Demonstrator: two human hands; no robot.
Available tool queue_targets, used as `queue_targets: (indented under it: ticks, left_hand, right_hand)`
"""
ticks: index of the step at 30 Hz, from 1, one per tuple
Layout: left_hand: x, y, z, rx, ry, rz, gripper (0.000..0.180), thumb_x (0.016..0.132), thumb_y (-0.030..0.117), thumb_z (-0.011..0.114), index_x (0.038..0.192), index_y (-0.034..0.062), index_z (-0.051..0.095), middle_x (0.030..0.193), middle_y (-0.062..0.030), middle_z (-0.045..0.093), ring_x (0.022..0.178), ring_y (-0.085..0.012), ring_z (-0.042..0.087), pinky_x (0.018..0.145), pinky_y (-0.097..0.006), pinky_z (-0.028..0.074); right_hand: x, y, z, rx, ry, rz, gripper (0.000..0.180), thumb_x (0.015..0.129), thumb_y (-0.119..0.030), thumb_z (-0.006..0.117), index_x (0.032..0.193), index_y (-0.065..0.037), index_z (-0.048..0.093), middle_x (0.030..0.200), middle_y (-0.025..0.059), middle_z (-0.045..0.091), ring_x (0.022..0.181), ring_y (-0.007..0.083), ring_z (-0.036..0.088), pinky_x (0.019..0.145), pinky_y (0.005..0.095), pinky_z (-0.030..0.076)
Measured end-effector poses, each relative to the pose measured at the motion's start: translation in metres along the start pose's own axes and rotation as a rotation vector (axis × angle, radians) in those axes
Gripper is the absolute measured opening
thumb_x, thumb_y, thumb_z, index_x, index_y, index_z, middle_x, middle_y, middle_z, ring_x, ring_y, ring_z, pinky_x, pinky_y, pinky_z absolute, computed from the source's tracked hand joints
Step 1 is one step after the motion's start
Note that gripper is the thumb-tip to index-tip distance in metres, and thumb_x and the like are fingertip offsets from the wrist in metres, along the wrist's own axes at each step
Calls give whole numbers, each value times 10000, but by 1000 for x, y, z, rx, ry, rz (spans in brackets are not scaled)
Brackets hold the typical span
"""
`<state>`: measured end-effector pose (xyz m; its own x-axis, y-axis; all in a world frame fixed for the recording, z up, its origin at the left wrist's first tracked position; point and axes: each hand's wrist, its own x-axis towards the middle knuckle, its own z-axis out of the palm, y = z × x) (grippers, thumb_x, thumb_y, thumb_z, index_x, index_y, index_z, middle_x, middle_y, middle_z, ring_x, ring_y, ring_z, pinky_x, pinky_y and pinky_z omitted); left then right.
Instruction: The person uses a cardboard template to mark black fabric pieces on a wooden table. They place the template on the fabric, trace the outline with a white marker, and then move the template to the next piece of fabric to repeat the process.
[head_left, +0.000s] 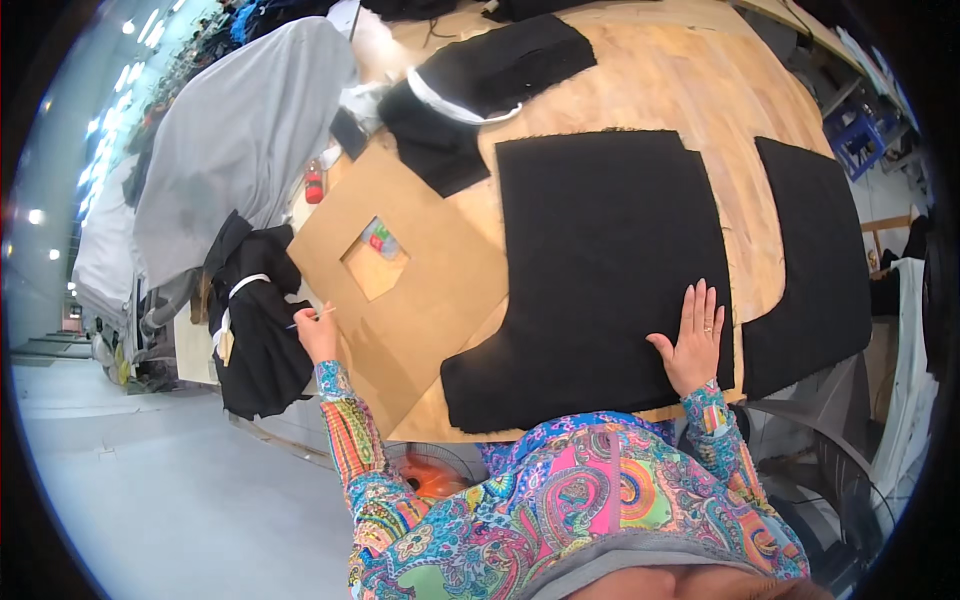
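A cut black fabric panel (610, 260) lies flat on the wooden table in front of me, with a curved cutout at its lower left. My right hand (695, 345) rests on the panel's right side, palm down with the fingers stretched out. At the left, my left hand (318, 335) pinches a thin pen-like stick (322, 313) over the edge of a brown cardboard template (440, 240). The template has a four-sided hole, through which a small colourful item (379, 238) shows. Another black fabric panel (815, 230) lies to the right.
More black fabric (515, 65) with a white band lies at the far side. A tied black bundle (262, 330) hangs over the left edge. Beside the template is a small red object (314, 182). A grey cloth (245, 130) covers something large; an orange fan (432, 475) stands below.
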<state>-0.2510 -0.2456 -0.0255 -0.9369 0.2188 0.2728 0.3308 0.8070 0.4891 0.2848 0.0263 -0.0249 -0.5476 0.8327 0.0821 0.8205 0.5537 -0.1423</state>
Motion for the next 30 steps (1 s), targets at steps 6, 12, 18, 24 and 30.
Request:
queue_targets:
  ticks: [6, 12, 18, 24, 30]
  left_hand:
    - [5, 0, 23, 4, -30, -33, 454, 705, 313, 766, 894, 4, 492, 848, -198, 598, 802, -363, 581, 714, -423, 455]
    - [10, 16, 40, 77, -78, -106, 453, 663, 292, 789, 892, 17, 512, 911, -204, 615, 885, -364, 595, 757, -425, 465]
    - [28, 3, 57, -252, 26, -100, 352, 626, 107, 761, 870, -10, 535, 863, -143, 592, 774, -259, 563, 735, -336, 460]
    - [-14, 124, -76, -296, 282, 551, 107, 870, 48, 581, 840, -4, 492, 808, -89, 508, 755, -206, 494, 695, -307, 437]
    - [-38, 227, -197, -395, 591, 821, 76, 870, 12, 582, 856, 1, 507, 982, -127, 560, 875, -197, 558, 763, -313, 504]
  right_hand:
    - [1, 4, 8, -66, -45, -13, 862, 836, -602, 448, 1407, 11, 246, 1483, 166, 216, 1388, 303, 158, 1118, 464, 95]
    - [1, 3, 8, -63, -6, -6, 836, 840, -588, 461, 1389, 18, 287, 1470, 166, 251, 1383, 299, 178, 1116, 465, 103]
    - [-2, 3, 2, -50, 20, 38, 833, 819, -575, 504, 1371, 22, 320, 1457, 163, 279, 1373, 292, 209, 1115, 464, 122]
    - [0, 4, -6, 111, 51, 17, 799, 810, -539, 547, 1352, 14, 351, 1436, 174, 303, 1358, 312, 232, 1105, 482, 144]
    - [4, 4, -36, 541, 194, -26, 773, 788, -399, 661, 1367, -7, 332, 1441, 184, 277, 1354, 355, 222, 1083, 481, 215]
